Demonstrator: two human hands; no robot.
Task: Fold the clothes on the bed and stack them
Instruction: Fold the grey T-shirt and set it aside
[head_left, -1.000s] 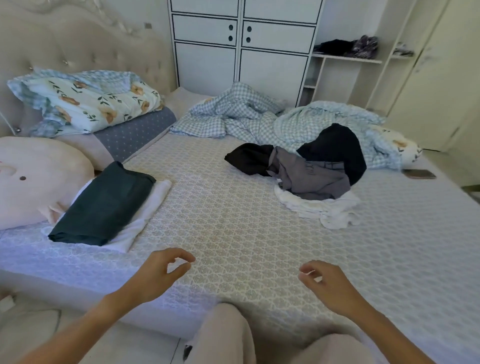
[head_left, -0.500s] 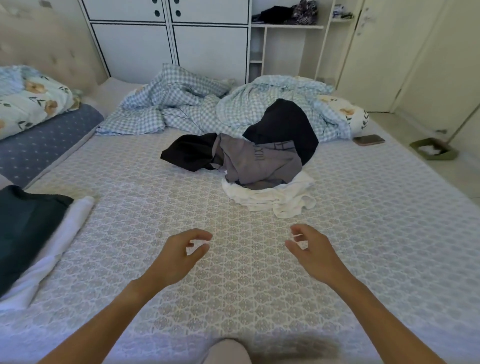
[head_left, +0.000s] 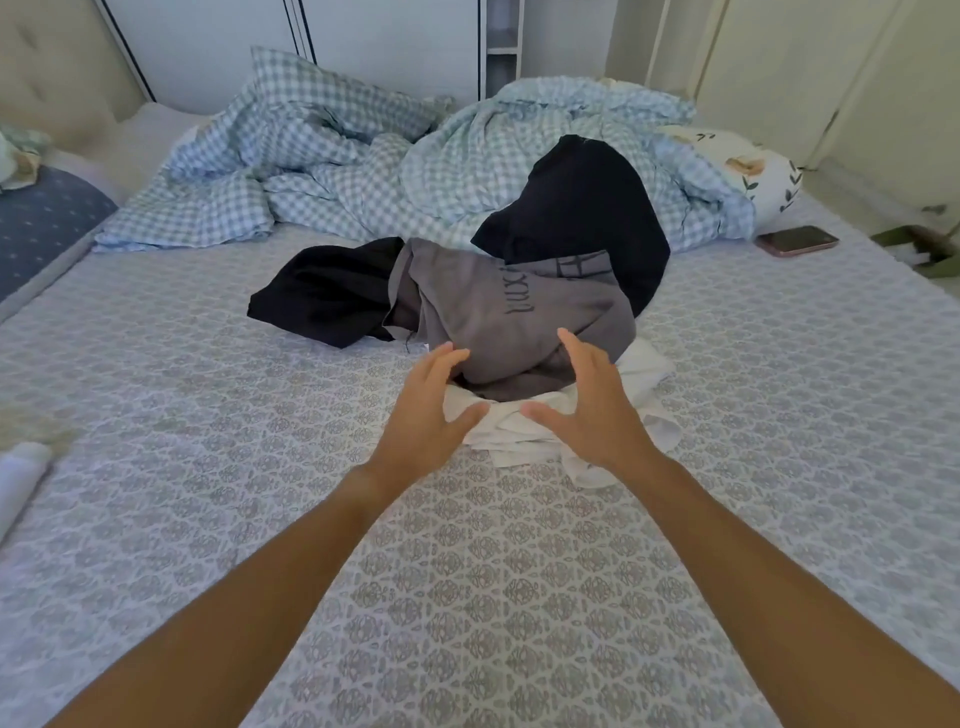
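A heap of unfolded clothes lies mid-bed: a grey garment (head_left: 498, 312) with dark lettering on top, a black garment (head_left: 327, 296) to its left, another black one (head_left: 582, 208) draped behind, and a crumpled white garment (head_left: 644, 374) underneath. My left hand (head_left: 428, 415) and my right hand (head_left: 587, 410) are stretched out side by side over the near edge of the heap, fingers spread and straight, holding nothing. Both hover over the white cloth, just before the grey garment. At the far left edge shows a bit of the folded white piece (head_left: 18, 478).
A rumpled blue checked duvet (head_left: 322, 156) fills the back of the bed (head_left: 208, 415). A floral pillow (head_left: 753, 166) and a phone (head_left: 797, 240) lie at the right. A blue pillow (head_left: 41, 218) and the headboard are at the left; wardrobe doors stand behind.
Both arms have reached forward from the near bed edge to the clothes heap, and the fingers have spread out from loosely curled. The view has swung right, leaving the folded stack mostly out of frame.
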